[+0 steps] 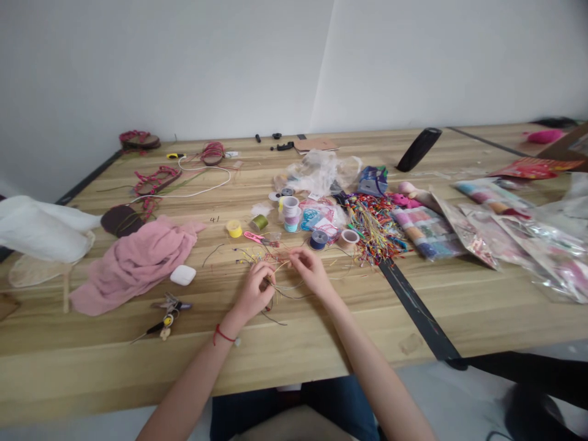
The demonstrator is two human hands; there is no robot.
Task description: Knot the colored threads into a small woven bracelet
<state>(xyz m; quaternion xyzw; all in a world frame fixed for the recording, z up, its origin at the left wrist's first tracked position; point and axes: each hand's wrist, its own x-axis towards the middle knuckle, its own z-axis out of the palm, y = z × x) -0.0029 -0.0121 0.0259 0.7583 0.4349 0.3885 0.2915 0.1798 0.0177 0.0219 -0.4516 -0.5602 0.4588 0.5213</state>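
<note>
Over the middle of the table, my left hand [258, 285] is closed with its fingertips pinched on thin cords [278, 267]. Just to its right, my right hand [307, 267] pinches a yellowish strand of the same cords between thumb and forefinger. Loose dark and light cord ends trail below and to the right of both hands. Beyond my fingers lie pink thread snips [253, 237], a yellow spool [234, 228], an olive-green spool [260, 222] and a dark blue spool [318, 239]. A red bracelet is on my left wrist. The exact crossing of the strands is too small to make out.
A heap of colourful cords [376, 226] and packaged beads or yarn [427, 231] lie to the right. On the left are a pink cloth [142, 263], a white case [182, 275] and keys [168, 312]. A black cylindrical speaker [419, 149] stands behind.
</note>
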